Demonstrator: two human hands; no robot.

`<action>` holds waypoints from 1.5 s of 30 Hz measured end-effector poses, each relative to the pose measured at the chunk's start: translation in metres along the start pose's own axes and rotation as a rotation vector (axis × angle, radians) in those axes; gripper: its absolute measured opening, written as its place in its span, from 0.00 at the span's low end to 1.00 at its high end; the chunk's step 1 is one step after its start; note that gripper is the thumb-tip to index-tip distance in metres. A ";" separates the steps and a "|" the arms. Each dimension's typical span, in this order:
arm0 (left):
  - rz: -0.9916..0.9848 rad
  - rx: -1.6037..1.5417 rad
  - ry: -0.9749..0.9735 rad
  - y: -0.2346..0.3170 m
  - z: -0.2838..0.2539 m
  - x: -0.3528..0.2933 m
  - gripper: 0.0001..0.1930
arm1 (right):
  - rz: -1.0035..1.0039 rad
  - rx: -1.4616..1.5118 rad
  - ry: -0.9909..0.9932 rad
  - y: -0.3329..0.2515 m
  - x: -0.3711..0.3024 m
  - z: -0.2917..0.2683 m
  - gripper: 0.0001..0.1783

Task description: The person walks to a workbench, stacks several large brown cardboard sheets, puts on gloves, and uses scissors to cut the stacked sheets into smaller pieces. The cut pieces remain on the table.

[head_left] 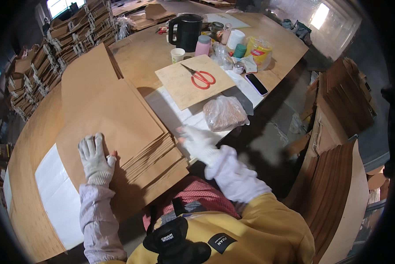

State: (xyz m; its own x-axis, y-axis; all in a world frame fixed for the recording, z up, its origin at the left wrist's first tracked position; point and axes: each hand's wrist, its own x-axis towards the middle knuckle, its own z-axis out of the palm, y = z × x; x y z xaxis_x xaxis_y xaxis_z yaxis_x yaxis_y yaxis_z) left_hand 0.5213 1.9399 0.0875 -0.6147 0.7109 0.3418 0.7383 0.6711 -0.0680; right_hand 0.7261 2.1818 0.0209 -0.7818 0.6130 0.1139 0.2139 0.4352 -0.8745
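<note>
A stack of flat brown kraft paper pieces (105,101) lies on the table in front of me, its layers fanned out in steps at the near right edge. Whether they are single sheets or bags I cannot tell. My left hand (95,160), in a white knit glove, rests open on top of the stack near its left side, fingers stretched away from me. Just beyond the stack's right edge is my right hand (198,143), also gloved, above white paper. Motion blurs its fingers, and nothing shows clearly in them.
Red-handled scissors (201,78) lie on a square board (171,83), with a plastic-wrapped brown bundle (225,113) beside it. Behind stand a black pitcher (188,33), a paper cup (177,55) and a pink jar (202,45). A phone (256,84) lies near the table's right edge. Brown stacks (325,189) stand at right.
</note>
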 end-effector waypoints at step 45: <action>-0.049 -0.218 -0.110 -0.041 -0.029 -0.080 0.26 | 0.280 1.083 -0.987 -0.089 -0.057 0.095 0.37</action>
State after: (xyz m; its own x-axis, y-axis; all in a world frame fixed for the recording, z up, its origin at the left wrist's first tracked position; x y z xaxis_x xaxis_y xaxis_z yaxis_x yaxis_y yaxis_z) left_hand 0.5479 1.8496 0.0905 -0.6692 0.7051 0.2344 0.7417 0.6527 0.1541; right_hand 0.6957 2.0456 0.0473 -0.9556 -0.2828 -0.0826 0.2385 -0.5779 -0.7805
